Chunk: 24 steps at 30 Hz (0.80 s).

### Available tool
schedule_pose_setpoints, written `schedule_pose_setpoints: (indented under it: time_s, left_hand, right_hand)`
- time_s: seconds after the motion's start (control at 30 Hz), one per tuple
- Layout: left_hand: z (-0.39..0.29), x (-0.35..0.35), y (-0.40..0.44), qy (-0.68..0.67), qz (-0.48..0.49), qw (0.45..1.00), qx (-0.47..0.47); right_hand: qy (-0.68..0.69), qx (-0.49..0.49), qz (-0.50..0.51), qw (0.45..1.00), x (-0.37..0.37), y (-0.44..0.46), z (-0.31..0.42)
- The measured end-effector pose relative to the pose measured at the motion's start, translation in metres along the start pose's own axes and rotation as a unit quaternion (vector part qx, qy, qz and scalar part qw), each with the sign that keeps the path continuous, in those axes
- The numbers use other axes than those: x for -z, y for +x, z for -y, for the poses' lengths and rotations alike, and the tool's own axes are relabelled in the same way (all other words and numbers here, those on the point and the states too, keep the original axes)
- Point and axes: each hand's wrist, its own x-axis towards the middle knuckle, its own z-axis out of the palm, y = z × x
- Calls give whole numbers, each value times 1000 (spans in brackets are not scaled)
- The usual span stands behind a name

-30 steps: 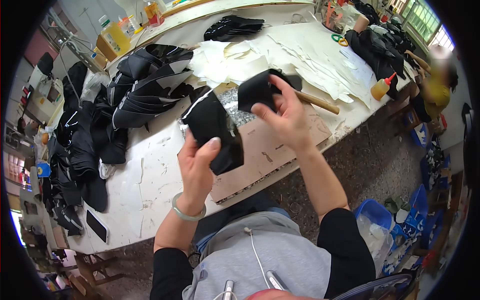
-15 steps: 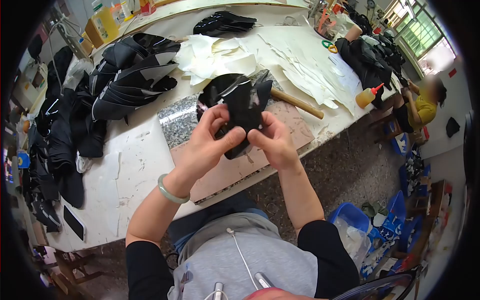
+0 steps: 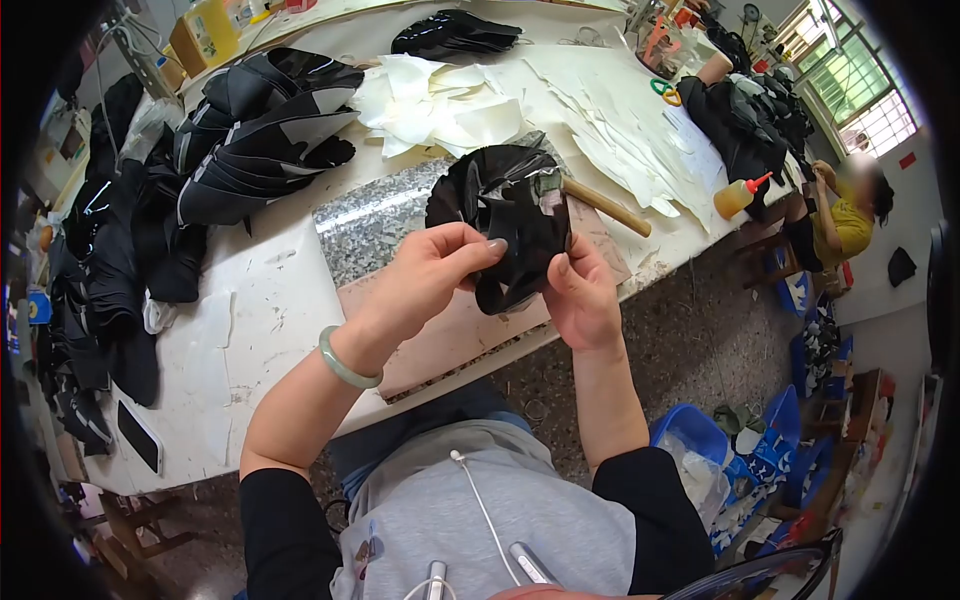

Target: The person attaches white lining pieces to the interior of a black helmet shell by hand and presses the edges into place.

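Observation:
Over the near part of the worktable I hold a glossy black shoe upper (image 3: 515,225), curled into a loose cup shape. My left hand (image 3: 425,275) pinches its near-left edge between thumb and fingers. At its right side, my right hand (image 3: 583,295) grips it with the thumb in front and the fingers partly hidden behind. Beneath lie a speckled stone slab (image 3: 365,225) and a pinkish board (image 3: 440,355). A hammer's wooden handle (image 3: 612,210) sticks out behind the upper; its head is hidden.
Stacks of black uppers (image 3: 265,150) lie to the left, and another black stack (image 3: 455,37) at the back. White lining pieces (image 3: 435,105) cover the middle. A glue bottle (image 3: 738,195) stands right, a phone (image 3: 139,437) lies left. A person (image 3: 845,220) sits beyond.
The upper has been turned and opened out, showing more of its glossy side. Both hands have shifted slightly right, and my right hand has moved from the near edge to its right side.

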Motion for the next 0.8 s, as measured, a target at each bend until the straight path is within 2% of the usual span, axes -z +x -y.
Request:
schedule_pose_setpoints:
  time_s: [0.23, 0.33, 0.43, 0.53, 0.63, 0.73, 0.8]
  left_hand:
    - [5, -12, 15, -193, 3, 981, -13]
    - [18, -10, 26, -202, -18, 979, 1]
    - [29, -14, 32, -154, -46, 987, -9]
    - [12, -26, 23, -139, -30, 990, 2]
    - [8, -27, 24, -99, 3, 995, 10]
    - [4, -24, 22, -76, 57, 994, 46]
    - [-1, -20, 18, -88, 76, 991, 60]
  right_hand:
    - [-67, -27, -35, 997, -2, -2, 9]
    - [-110, 10, -56, 992, -5, -1, 18]
    - [-66, 30, -65, 995, 1, -6, 20]
    - [-33, 49, -73, 996, -4, -19, 24]
    - [-81, 40, -67, 994, -1, -25, 20]
    - [-68, 21, -90, 993, 2, -25, 23]
    - [-83, 18, -71, 994, -1, -25, 28]
